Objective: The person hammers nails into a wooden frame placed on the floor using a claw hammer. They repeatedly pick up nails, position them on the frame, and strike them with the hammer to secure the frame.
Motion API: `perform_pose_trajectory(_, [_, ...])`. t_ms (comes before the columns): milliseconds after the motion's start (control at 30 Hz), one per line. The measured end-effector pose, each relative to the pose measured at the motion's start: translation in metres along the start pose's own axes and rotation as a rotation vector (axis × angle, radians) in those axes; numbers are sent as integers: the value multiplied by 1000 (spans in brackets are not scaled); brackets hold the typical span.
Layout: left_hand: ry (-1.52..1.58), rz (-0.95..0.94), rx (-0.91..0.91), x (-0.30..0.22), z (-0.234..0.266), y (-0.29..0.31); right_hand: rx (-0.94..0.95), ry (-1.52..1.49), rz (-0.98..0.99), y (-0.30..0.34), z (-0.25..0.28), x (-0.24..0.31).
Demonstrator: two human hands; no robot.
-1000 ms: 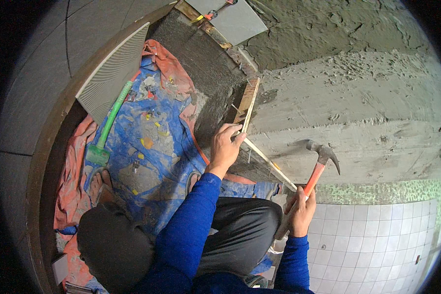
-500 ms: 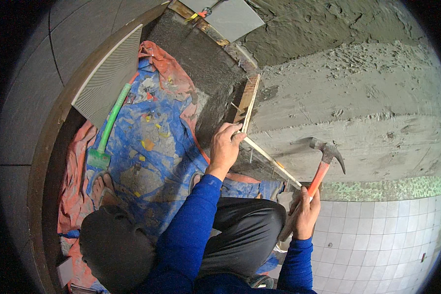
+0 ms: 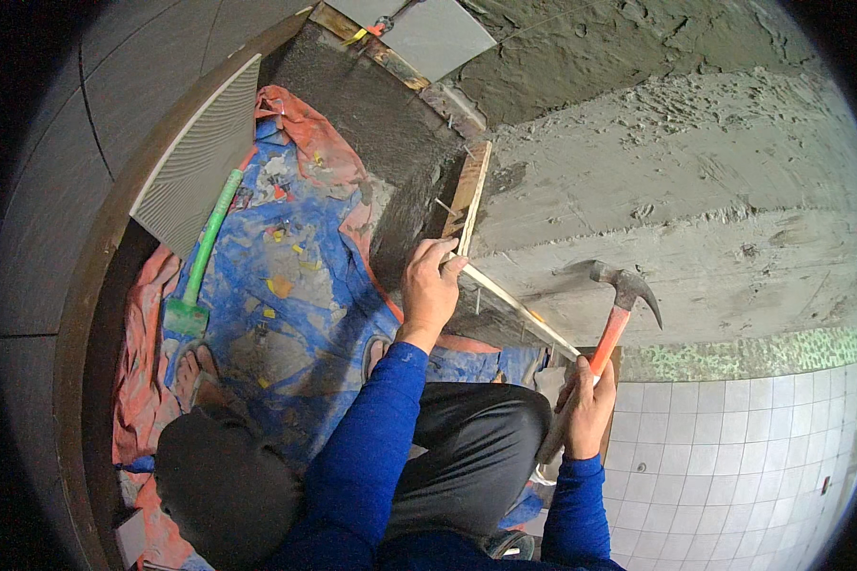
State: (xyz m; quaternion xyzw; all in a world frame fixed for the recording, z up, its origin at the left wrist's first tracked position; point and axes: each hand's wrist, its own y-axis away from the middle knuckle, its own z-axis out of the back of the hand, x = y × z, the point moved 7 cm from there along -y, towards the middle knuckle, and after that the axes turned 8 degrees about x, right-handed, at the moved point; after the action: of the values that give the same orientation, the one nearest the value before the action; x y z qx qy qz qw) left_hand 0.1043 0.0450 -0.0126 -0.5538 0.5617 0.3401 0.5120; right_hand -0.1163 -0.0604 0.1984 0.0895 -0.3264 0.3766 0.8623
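Note:
My left hand [image 3: 428, 297] is closed at the corner where two wooden strips meet, thumb and fingers pinching the long thin strip [image 3: 519, 309]. That strip slants down to the right, along the edge of the grey mortar surface [image 3: 638, 257]. A shorter wooden strip [image 3: 469, 195] runs away from the same corner, with nails sticking out of its side. My right hand [image 3: 588, 404] is wrapped round the orange handle of a claw hammer [image 3: 624, 295], its dark head pointing up and away. The near end of the long strip reaches my right thumb; whether that hand also grips it is unclear.
A blue and red tarp [image 3: 286, 276] strewn with debris covers the floor at left. On it lies a green-handled mallet [image 3: 205, 252] beside a ridged-back tile [image 3: 200, 157]. White tiling [image 3: 724, 457] spreads at lower right. Pliers [image 3: 379, 27] lie by a grey tile at the top.
The whole view has shifted slightly to the left. Both hands keep their holds on the wooden strip and the hammer, with hardly any movement.

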Motion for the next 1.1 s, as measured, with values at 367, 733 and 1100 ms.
perform_pose_trajectory(367, [-22, 15, 147, 9, 9, -12, -17, 8, -2, -1, 3, -5])
perform_pose_trajectory(733, [130, 62, 264, 25, 12, -12, -32, 75, -69, -3, 10, -20])
perform_pose_trajectory(1100, [112, 42, 234, 27, 12, -3, -49, 72, -15, 4, 10, -13])
